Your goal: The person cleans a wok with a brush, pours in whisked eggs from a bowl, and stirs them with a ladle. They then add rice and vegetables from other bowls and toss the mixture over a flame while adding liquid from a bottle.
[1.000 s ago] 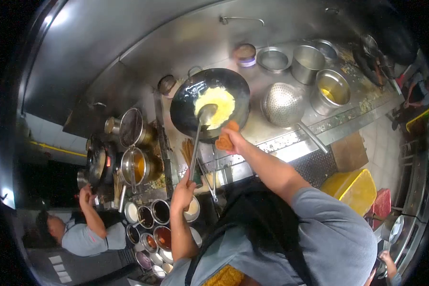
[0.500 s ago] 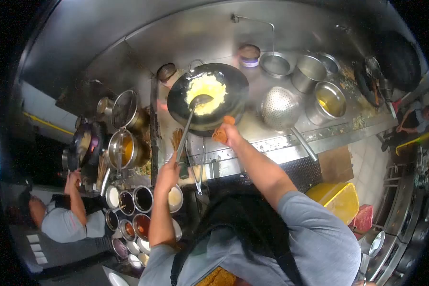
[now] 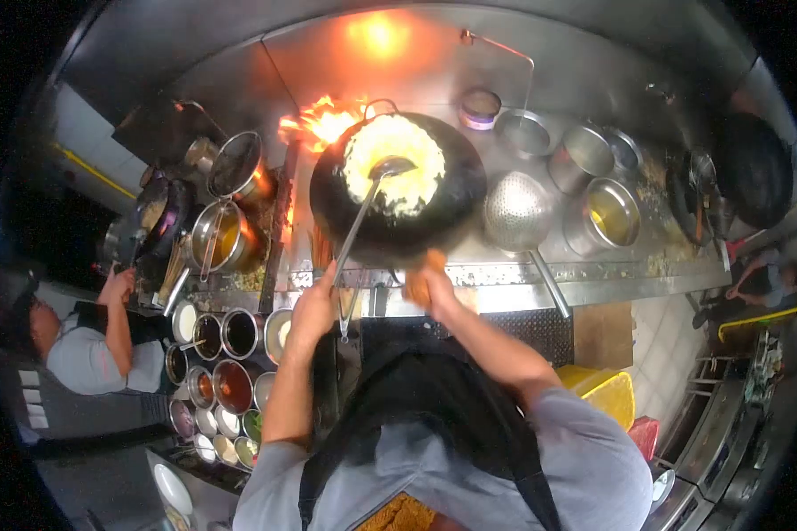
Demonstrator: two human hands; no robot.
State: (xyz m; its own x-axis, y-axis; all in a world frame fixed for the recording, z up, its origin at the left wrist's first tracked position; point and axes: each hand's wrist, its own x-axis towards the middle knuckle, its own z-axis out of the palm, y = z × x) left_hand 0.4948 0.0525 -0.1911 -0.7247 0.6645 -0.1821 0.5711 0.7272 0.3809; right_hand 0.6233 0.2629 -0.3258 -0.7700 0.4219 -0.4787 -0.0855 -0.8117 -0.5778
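A black wok point(image 3: 452, 208) with yellow egg point(image 3: 397, 161) is lifted and tilted toward me above the stove. My right hand point(image 3: 428, 285) grips the wok's near rim through an orange cloth point(image 3: 432, 265). My left hand point(image 3: 314, 310) holds the long handle of a metal ladle point(image 3: 390, 166), whose bowl rests in the egg. Flames point(image 3: 321, 122) flare at the wok's far left side.
A perforated strainer point(image 3: 515, 212) and several steel pots point(image 3: 609, 212) stand to the right of the wok. Several sauce bowls point(image 3: 226, 354) sit at lower left, with strainers over pots point(image 3: 230, 168) behind them. Another person point(image 3: 84, 341) works at the far left. A yellow bin point(image 3: 607, 394) sits low right.
The wok has been lifted and pulled nearer, and flames have flared behind it. The egg has spread up the wok. Both my hands have drawn closer together.
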